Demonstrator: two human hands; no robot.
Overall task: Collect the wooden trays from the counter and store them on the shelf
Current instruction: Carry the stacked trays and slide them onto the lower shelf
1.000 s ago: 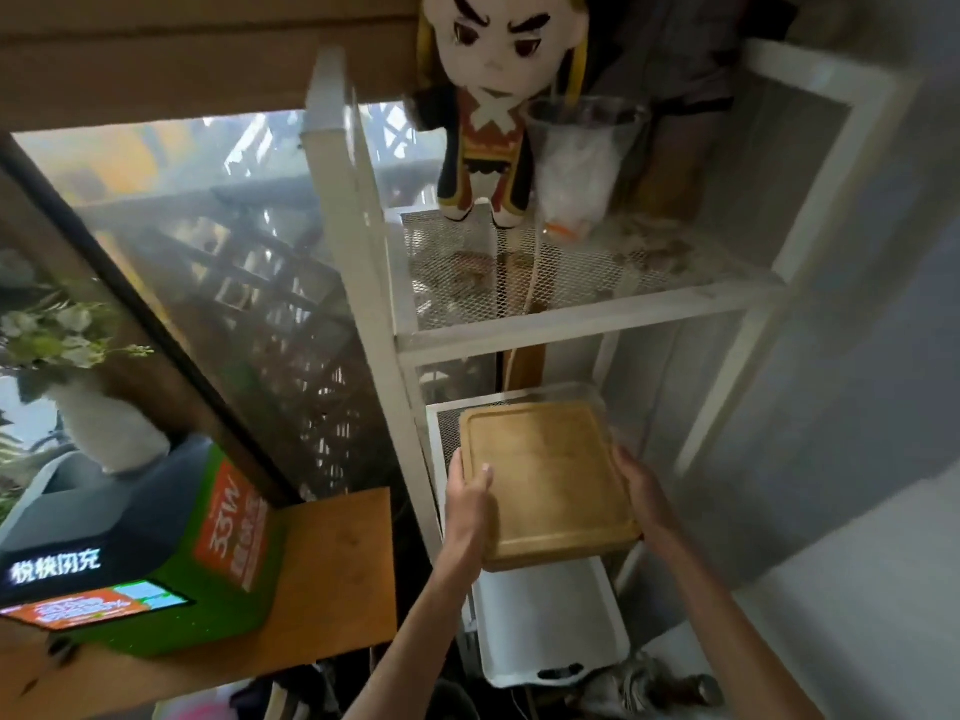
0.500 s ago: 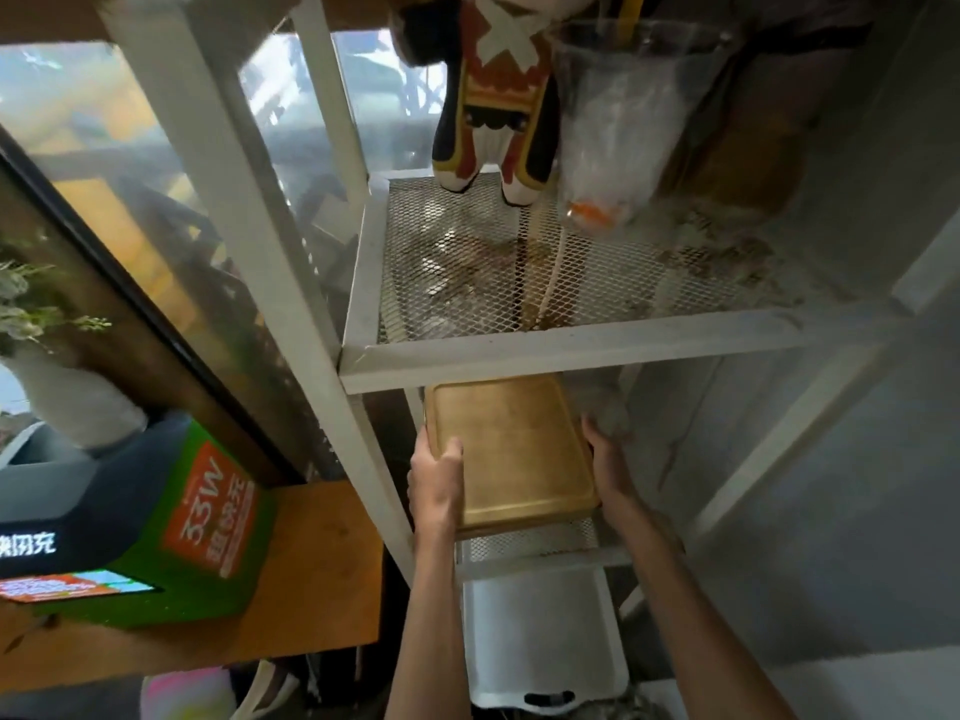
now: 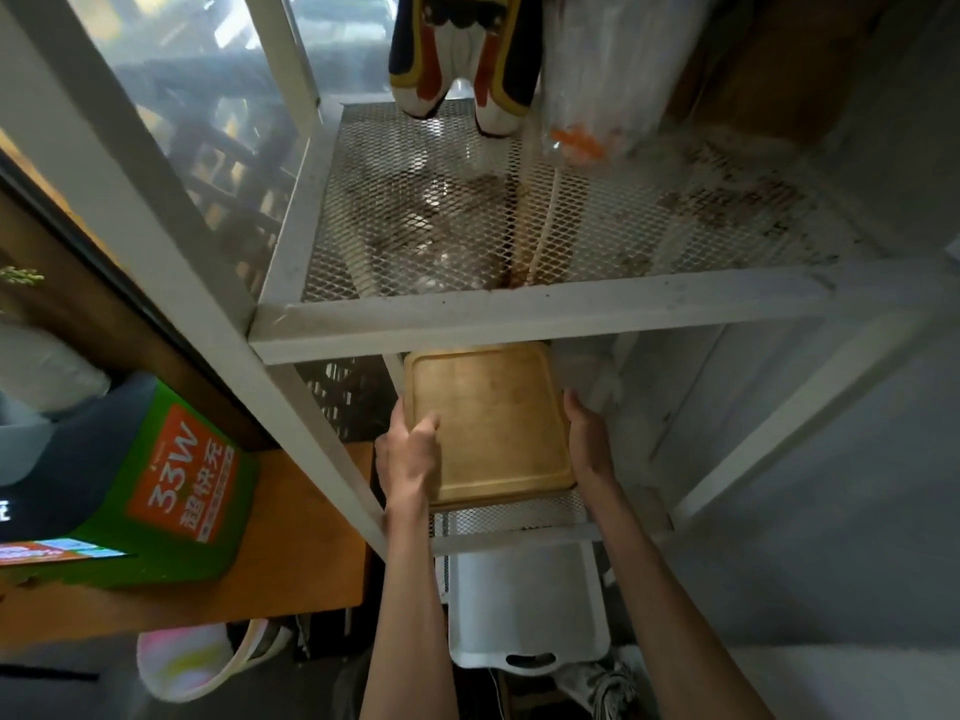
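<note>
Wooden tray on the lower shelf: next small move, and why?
Probably let go with both hands and draw them back. The wooden tray appears to lie flat on the mesh shelf, mostly under the tier above, with the left hand and right hand on its side edges.

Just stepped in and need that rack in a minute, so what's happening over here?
A person is sliding a wooden tray onto a lower mesh shelf of the white metal rack. The left hand grips the tray's left edge and the right hand holds its right edge. The tray's far end is already under the shelf above. A plush doll stands on that upper shelf, and a white tray sits below.
</note>
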